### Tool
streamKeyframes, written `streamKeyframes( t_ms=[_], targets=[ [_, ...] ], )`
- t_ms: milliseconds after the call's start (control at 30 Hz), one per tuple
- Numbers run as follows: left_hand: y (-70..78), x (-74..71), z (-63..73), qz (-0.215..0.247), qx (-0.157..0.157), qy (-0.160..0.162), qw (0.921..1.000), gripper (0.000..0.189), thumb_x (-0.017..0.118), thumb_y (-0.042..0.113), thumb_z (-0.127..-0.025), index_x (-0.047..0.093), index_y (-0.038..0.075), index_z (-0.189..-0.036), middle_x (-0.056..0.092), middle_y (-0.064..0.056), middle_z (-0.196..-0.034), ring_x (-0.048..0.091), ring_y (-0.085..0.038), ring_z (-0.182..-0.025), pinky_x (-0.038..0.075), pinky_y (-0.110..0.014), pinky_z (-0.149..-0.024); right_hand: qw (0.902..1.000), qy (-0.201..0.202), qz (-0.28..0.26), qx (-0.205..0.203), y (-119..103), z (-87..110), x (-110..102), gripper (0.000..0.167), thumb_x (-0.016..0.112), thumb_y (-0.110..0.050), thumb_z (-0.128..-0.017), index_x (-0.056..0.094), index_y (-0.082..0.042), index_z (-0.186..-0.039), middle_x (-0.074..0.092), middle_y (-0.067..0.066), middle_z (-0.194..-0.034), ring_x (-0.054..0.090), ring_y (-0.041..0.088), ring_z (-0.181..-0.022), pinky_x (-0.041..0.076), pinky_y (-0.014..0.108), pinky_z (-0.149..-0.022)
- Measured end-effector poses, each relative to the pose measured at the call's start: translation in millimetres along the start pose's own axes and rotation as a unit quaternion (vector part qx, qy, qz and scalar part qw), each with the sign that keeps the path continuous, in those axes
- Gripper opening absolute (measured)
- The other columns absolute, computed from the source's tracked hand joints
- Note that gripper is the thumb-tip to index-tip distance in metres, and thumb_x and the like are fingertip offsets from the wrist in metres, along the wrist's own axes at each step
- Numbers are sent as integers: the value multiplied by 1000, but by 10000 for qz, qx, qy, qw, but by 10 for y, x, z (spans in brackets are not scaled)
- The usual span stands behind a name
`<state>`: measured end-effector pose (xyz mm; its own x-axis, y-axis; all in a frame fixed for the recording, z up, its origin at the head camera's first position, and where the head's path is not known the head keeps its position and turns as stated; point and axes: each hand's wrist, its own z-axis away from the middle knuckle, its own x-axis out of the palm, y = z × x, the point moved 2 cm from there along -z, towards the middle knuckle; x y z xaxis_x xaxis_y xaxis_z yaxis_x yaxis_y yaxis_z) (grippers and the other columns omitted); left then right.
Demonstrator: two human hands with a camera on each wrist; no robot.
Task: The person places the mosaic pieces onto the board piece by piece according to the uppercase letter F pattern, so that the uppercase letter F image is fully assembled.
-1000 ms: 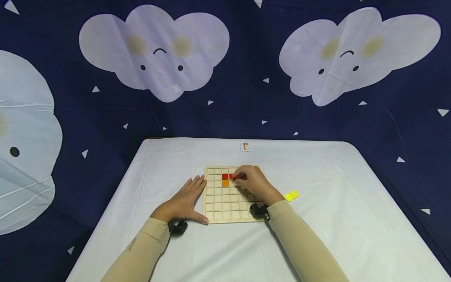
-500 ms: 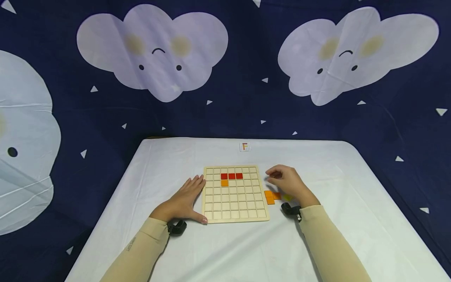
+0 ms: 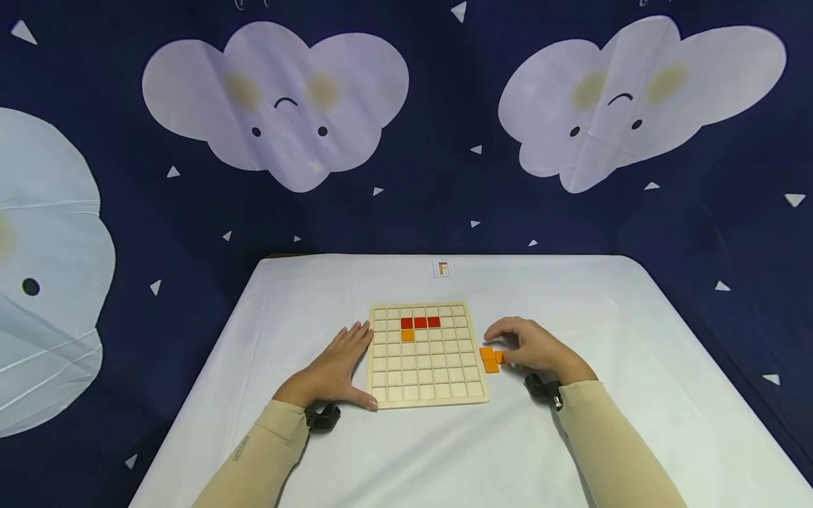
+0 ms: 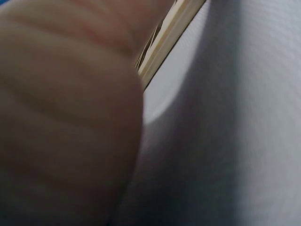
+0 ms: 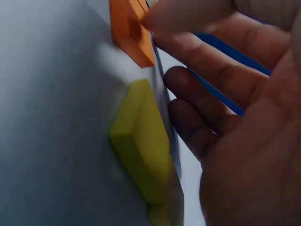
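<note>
Wooden grid board (image 3: 432, 360) on the white-covered bench (image 3: 394, 466), between my hands. My left hand (image 3: 330, 367) lies flat with fingers spread, gripping nothing, its fingertips and thumb against the board's left edge. Three red tiles (image 3: 420, 322) fill adjoining squares in the second row from the far side; one seated orange tile (image 3: 407, 335) sits directly nearer me than the leftmost red. My right hand (image 3: 536, 346) hovers beside the board's right edge, fingers loosely parted, thumb tip touching one of three loose orange tiles (image 3: 490, 360) (yellow tiles (image 5: 143, 143) show beneath the palm in the right wrist view). A small pattern card (image 3: 442, 269) lies beyond the board.
</note>
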<state>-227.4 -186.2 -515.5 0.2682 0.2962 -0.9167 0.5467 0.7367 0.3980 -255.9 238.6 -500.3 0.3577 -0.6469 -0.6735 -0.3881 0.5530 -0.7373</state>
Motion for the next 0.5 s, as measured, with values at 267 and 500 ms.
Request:
streamKeyframes(
  t_ms=[267,500],
  targets=[
    [48,54,40,73,-4,-84,9999,147,86,79,-64,20,-6,-165,13,-21,-172,3,-34,-159,2,-48,-128,9981,-524,-226,-235,62,119,18,44,90,-3,-78,75,-14,-118,68,-2,-125,59,27,-119,47,34,-107],
    [-15,0,8,10,-11,-5,10000,148,86,80,-64,19,-5,-165,14,-21,-172,3,-34,-159,1,-48,-128,9973,-639,-186,-304,-7,68,-34,40,87,3,-82,75,-11,-117,69,-1,-119,63,25,-112,52,37,-101]
  ],
)
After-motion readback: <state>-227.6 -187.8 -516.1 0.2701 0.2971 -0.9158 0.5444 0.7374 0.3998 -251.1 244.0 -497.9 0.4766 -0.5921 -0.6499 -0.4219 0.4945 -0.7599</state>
